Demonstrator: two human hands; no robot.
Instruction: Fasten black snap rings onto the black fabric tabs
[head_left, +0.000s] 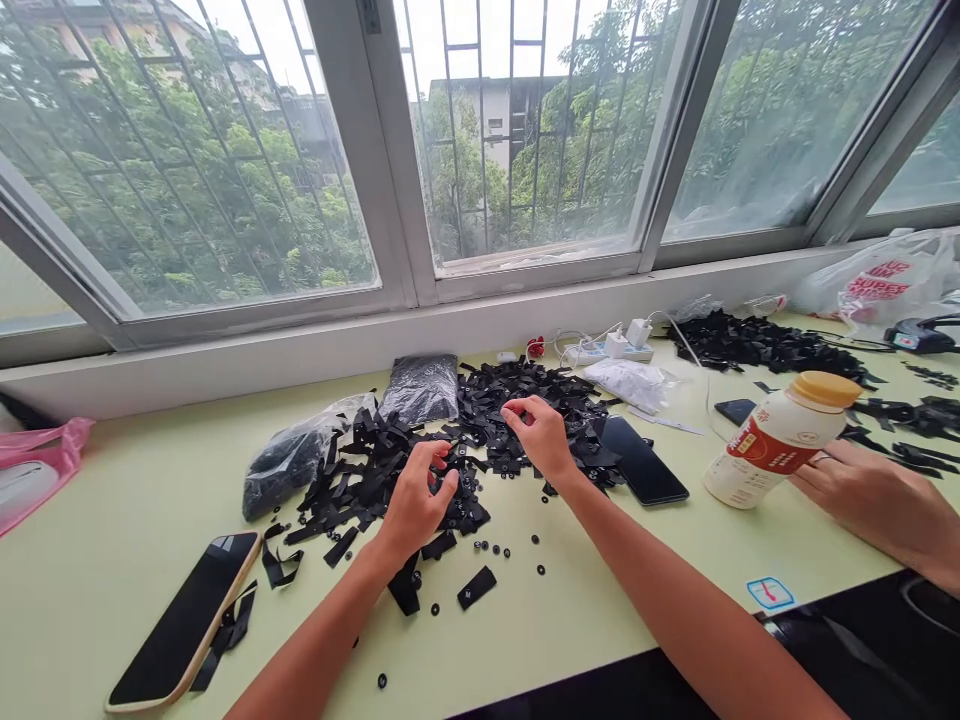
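Note:
My left hand (415, 503) hovers over the near side of a heap of black fabric strips (360, 455), its fingers loosely curled and thumb apart, with nothing visible between them. Over the heap's right part (559, 395), my right hand (541, 440) has thumb and fingertips pinched together; whatever they may hold is too small to make out. One strip marked with a white M (477, 588) lies apart, nearer me. Small round black pieces with holes (435, 609) are scattered among the strips and on the table in front.
Behind the heap lie a clear bag of black pieces (281, 465) and a dark plastic packet (420, 388). Phones (187, 625) (643, 462) flank my arms. To the right, another person's hand (877, 495) is beside a yellow-capped bottle (780, 440). A power strip (600, 352) sits by the window.

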